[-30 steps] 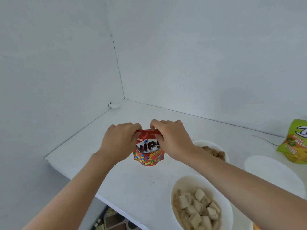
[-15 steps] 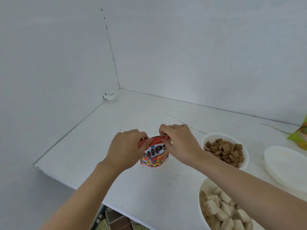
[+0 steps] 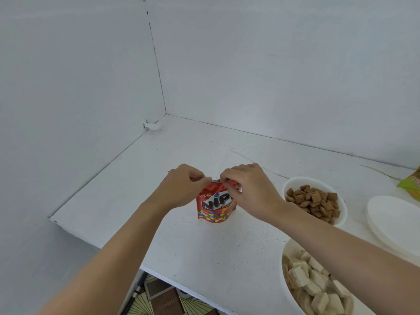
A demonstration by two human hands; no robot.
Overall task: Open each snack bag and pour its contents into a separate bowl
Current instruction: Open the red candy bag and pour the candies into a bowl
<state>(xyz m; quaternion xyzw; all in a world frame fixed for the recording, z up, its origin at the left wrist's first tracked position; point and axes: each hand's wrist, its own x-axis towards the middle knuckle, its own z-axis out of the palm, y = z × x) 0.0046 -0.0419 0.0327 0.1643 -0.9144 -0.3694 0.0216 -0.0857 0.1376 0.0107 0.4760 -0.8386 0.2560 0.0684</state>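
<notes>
A small red Nips candy bag stands upright on the white table. My left hand pinches the left part of its top edge and my right hand pinches the right part, so the top seam is mostly hidden by my fingers. To the right sits a white bowl of brown square snacks. A second white bowl of pale square snacks is at the lower right, partly under my right forearm. Empty white bowls are stacked at the right edge.
A green snack bag shows at the far right edge. White walls close the table at the back and left. The table's front edge runs diagonally, with patterned floor below. A small white fitting sits in the back corner.
The bag has come down from mid-air to stand on the table, both hands still pinching its top. The view has tilted down and right, showing more of the bowls.
</notes>
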